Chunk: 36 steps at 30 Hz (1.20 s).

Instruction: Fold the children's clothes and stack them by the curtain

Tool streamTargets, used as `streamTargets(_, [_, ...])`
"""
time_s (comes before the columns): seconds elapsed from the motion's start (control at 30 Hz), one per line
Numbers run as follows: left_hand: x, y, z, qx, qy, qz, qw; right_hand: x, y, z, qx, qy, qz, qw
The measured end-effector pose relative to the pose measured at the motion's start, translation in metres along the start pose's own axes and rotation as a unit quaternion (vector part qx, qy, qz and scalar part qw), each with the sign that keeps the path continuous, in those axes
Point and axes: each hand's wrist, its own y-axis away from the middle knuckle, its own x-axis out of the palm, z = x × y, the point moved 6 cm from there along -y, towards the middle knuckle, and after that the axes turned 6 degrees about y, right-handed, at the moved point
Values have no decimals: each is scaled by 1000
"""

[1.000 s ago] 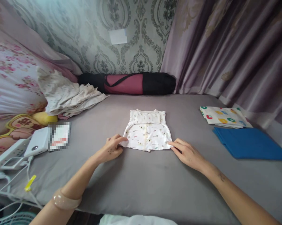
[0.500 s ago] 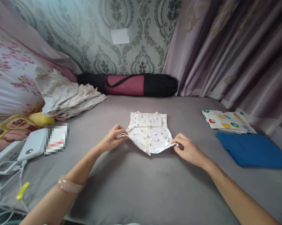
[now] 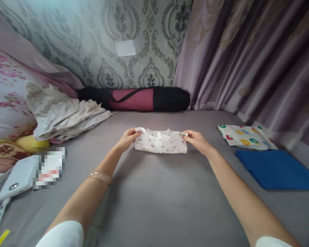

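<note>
A small white baby garment point(image 3: 161, 144) with a coloured print lies folded in half on the grey bed sheet point(image 3: 154, 192). My left hand point(image 3: 127, 138) pinches the garment's far left corner. At the far right corner my right hand point(image 3: 197, 140) pinches it too. Both hands hold the folded edge down at the top of the garment. A pale bangle point(image 3: 100, 176) sits on my left wrist.
A black and maroon roll bag point(image 3: 136, 98) lies against the wall. Crumpled pale cloth point(image 3: 64, 111) lies at the left. A folded printed cloth point(image 3: 243, 136) and a blue cloth point(image 3: 274, 168) lie at the right. A white power bank point(image 3: 15, 177) and cables sit at the near left.
Both hands lifted the garment's near edge and carried it away from me, folding the garment in half. The camera view shifted slightly.
</note>
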Motion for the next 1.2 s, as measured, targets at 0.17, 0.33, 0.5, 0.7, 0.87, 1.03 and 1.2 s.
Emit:
streamTargets(0.17, [-7, -29, 20, -45, -77, -160, 983, 1, -38, -38, 84, 4, -122, 989])
streamTargets(0.33, [-14, -25, 25, -60, -144, -230, 961, 3, -46, -60, 113, 27, -170, 979])
streamTargets(0.5, [-3, -24, 24, 15, -156, -143, 977, 5, -47, -56, 49, 139, -179, 973])
streamTargets(0.7, [-2, -28, 18, 142, -194, -163, 957, 3, -41, -41, -60, 227, -258, 937])
streamTargets(0.87, [-6, -25, 23, 121, -311, -207, 920, 8, -38, -49, -13, 305, -226, 925])
streamTargets(1.03, [-4, -25, 24, 139, -380, -203, 892, 5, -40, -53, -8, 331, -227, 916])
streamTargets(1.2, [-2, -18, 10, 125, -427, -219, 868, -5, -39, -47, 39, 330, -236, 913])
